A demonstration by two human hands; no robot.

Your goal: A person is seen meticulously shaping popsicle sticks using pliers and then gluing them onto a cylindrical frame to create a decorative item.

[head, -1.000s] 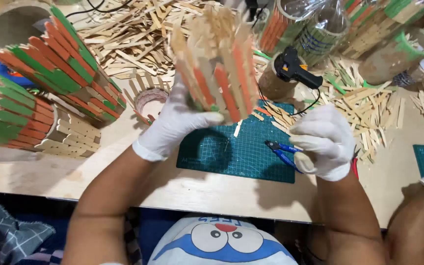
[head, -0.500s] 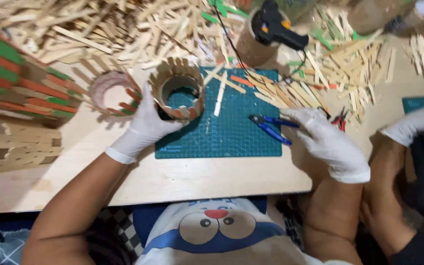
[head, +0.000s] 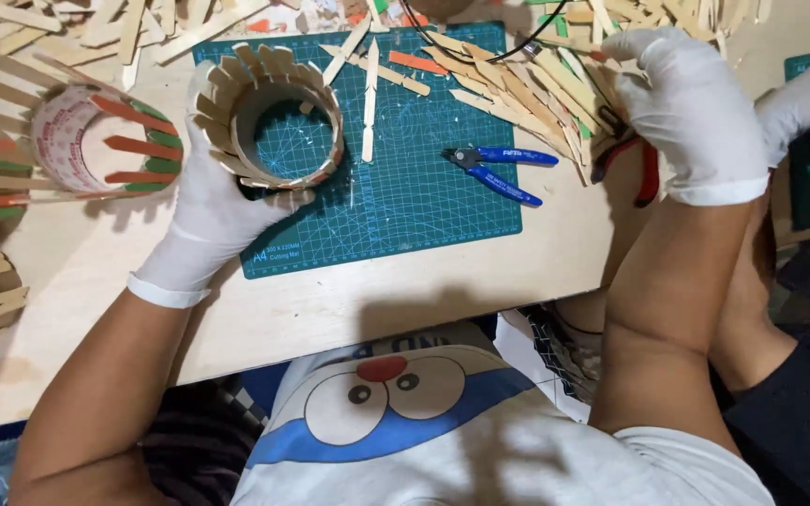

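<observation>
Stick ring (head: 278, 117) upright on mat (head: 405, 206), axis vertical, gripped in my left hand (head: 213, 201); right hand (head: 686, 112) far right, curled on stick pile (head: 527, 89), grasp unclear.

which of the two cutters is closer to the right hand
The red-handled cutters, lying just below the right hand at the stick pile. The blue-handled cutters lie apart on the green mat.

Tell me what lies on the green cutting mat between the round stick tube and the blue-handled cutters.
In the head view, one plain wooden stick lies upright between the round stick tube and the blue-handled cutters; otherwise bare green cutting mat.
</observation>
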